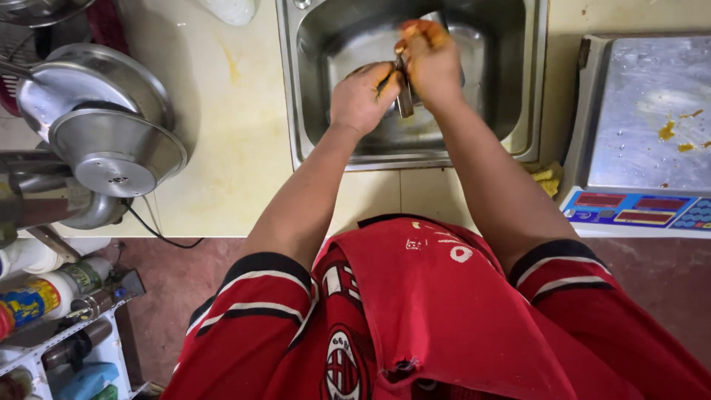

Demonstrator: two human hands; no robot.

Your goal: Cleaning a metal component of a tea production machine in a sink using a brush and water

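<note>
Both my hands are over the steel sink [518,111]. My left hand [361,96] and my right hand [429,63] are closed together on a small metal utensil [405,100] that hangs down between them. Yellow-orange residue coats my right fingers. What the utensil is exactly I cannot tell. My arms reach forward from red striped sleeves.
Steel bowls and lids [111,141] are stacked on the pale counter [229,148] at left. A digital weighing scale [644,126] with yellow specks stands at right, a yellow sponge [548,179] beside it. Bottles [44,292] sit on a low rack at lower left.
</note>
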